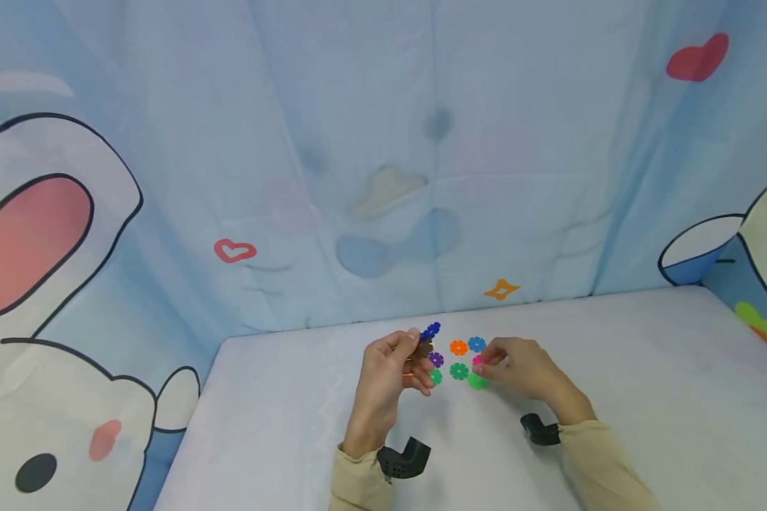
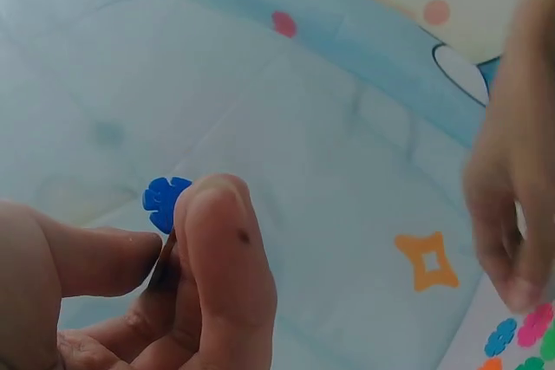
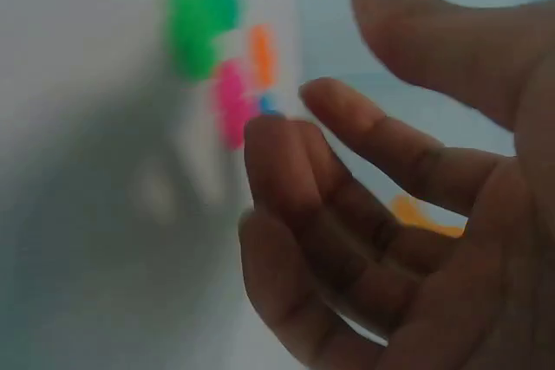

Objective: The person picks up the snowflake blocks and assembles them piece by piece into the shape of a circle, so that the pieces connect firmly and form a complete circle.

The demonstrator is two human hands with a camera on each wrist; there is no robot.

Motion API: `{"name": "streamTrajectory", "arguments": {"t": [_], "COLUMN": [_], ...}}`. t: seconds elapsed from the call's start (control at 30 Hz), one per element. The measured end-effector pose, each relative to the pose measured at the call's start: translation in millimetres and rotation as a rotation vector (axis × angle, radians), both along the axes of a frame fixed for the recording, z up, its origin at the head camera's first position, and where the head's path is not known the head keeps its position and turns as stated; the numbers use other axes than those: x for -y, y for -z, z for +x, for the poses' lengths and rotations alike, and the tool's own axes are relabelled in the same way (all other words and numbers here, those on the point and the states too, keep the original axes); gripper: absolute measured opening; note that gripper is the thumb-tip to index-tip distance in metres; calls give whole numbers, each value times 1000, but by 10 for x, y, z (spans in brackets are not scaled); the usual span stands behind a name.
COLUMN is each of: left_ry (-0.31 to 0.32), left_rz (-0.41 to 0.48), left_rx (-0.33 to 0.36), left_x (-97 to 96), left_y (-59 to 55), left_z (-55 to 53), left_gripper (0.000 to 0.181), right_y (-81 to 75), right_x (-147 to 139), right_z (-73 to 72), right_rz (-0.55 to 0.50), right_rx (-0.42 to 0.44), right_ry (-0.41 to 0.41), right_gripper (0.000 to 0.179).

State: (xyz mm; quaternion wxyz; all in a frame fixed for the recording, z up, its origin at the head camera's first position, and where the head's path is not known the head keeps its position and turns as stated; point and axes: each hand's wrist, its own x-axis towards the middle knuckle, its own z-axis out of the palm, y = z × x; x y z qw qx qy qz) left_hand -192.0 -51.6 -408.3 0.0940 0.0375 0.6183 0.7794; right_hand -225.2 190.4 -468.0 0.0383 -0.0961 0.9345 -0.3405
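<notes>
My left hand (image 1: 414, 344) is raised just above the white table (image 1: 626, 369) and pinches a joined pair of snowflake discs, a blue one (image 1: 431, 331) above a brown one (image 1: 425, 348). The left wrist view shows the blue disc (image 2: 163, 202) sticking out past my thumb, with the dark disc (image 2: 165, 270) squeezed behind it. My right hand (image 1: 488, 359) hovers low over a pink disc (image 1: 477, 360) and a bright green disc (image 1: 477, 382). Its fingers (image 3: 286, 153) are loosely curled and hold nothing.
Loose discs lie between the hands: orange (image 1: 458, 347), light blue (image 1: 476, 344), purple (image 1: 436, 359) and two green (image 1: 459, 371). A cartoon-print blue curtain (image 1: 383, 177) hangs behind the table. The left table edge (image 1: 194, 419) is near.
</notes>
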Motion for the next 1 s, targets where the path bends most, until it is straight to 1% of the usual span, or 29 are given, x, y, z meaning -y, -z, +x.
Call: {"name": "streamTrajectory", "arguments": {"t": [0.07, 0.1, 0.17, 0.23, 0.3, 0.43, 0.57, 0.77, 0.83, 0.9, 1.0], "left_ry": [16, 26, 44, 59, 68, 74, 77, 102, 113, 115, 112], "left_rz": [17, 27, 45, 58, 69, 83, 96, 123, 131, 135, 135], "left_rx": [5, 10, 16, 19, 23, 18, 10, 13, 17, 18, 17], "left_x": [-13, -21, -34, -44, -51, -53, -43, -37, -38, -35, -24], "left_y": [-4, -5, -11, -21, -29, -45, -55, -64, -68, -72, -80], "left_z": [7, 11, 21, 30, 36, 47, 47, 45, 50, 55, 56], "left_gripper": [31, 31, 31, 30, 29, 29, 30, 28, 27, 26, 26], "right_y": [149, 207, 268, 297, 301, 270, 234, 244, 250, 241, 180], "right_x": [5, 21, 64, 109, 150, 196, 201, 203, 198, 184, 148], "right_z": [-42, -56, -65, -63, -52, -22, 1, 11, 12, 12, -1], "right_rz": [67, 91, 117, 141, 155, 149, 131, 155, 133, 88, 10], "right_rx": [33, 28, 9, -14, -24, -14, 18, 49, 50, 49, 6], "right_ry": [14, 27, 48, 67, 82, 89, 68, 17, 4, -17, -61], "right_gripper": [29, 30, 30, 29, 27, 25, 24, 33, 34, 32, 26]}}
